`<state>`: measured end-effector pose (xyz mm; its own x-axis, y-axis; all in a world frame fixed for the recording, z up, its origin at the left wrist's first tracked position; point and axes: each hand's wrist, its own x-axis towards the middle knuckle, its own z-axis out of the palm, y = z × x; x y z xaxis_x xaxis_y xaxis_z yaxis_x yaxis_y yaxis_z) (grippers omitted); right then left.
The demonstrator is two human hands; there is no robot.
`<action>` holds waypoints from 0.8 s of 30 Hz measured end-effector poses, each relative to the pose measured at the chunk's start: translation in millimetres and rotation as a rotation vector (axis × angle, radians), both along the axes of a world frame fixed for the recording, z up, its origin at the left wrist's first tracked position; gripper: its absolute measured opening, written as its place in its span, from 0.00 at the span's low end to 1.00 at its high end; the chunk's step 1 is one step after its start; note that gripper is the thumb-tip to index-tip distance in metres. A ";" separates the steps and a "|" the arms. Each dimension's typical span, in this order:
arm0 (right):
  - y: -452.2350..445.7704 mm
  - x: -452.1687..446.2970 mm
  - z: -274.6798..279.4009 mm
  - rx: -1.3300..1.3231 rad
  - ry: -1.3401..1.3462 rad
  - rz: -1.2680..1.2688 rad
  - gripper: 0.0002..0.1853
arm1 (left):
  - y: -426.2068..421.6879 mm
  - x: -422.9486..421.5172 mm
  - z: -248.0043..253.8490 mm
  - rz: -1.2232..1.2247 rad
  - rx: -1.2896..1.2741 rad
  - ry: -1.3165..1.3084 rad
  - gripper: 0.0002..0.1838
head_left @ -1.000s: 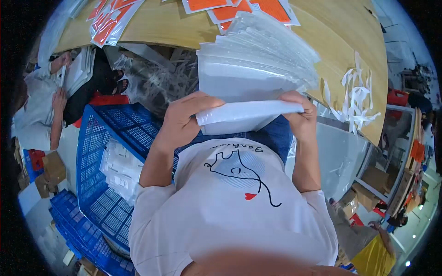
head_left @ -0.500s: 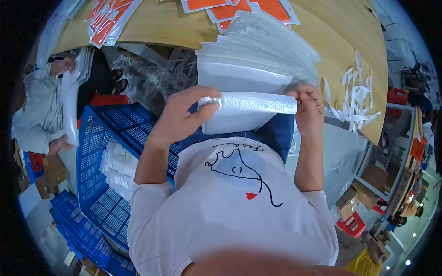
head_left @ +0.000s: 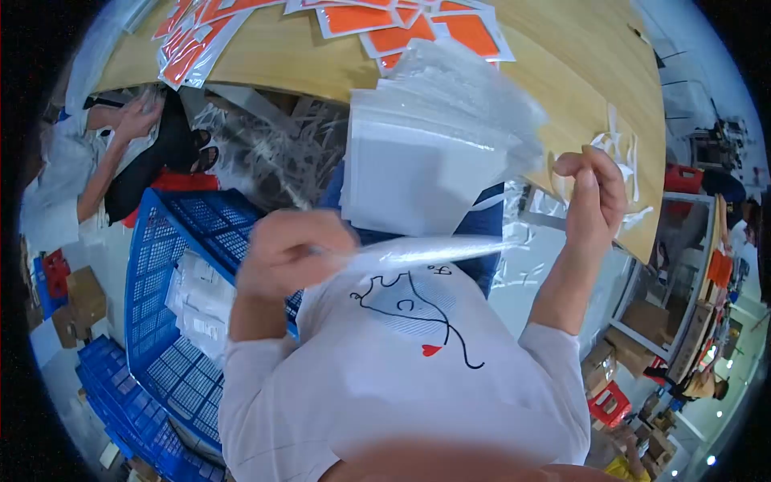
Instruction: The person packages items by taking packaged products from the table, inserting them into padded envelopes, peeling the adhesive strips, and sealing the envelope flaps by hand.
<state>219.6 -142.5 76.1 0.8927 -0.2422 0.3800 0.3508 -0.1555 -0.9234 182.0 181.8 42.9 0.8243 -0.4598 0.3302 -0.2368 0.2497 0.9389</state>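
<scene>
My left hand, blurred by motion, grips one end of a bubble-wrap bag, which is seen nearly edge-on in front of my shirt. A fanned stack of white and clear bags rests at the table's edge and over my lap. My right hand is raised at the right, apart from the bag, its thumb and fingers pinched together. Whatever lies between those fingertips is too small to make out. Behind that hand, thin white strips lie on the table.
Orange cards in clear sleeves lie on the wooden table. A blue plastic crate holding white packages stands at my left. Another person's hand shows at far left. Red stools and cardboard boxes stand around.
My left hand has drawn the bubble-wrap bag down toward my shirt. My right hand has come off the bag's other end and moved right. At left, the other person's white sheet is out of sight.
</scene>
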 end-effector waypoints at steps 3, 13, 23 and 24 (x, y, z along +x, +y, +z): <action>21.6 3.1 39.8 -0.175 -0.350 0.550 0.10 | 71.0 -40.3 15.2 0.458 0.147 -0.296 0.05; 83.2 7.9 68.0 0.050 -0.665 0.835 0.21 | 233.6 -169.5 104.0 1.598 1.391 -0.348 0.18; 72.0 7.8 81.6 0.040 -0.552 0.799 0.20 | 42.5 -21.2 -11.5 0.607 0.984 -0.010 0.12; 69.6 10.1 84.2 0.005 -0.541 0.783 0.20 | 22.9 -12.6 -7.5 0.553 1.056 -0.092 0.12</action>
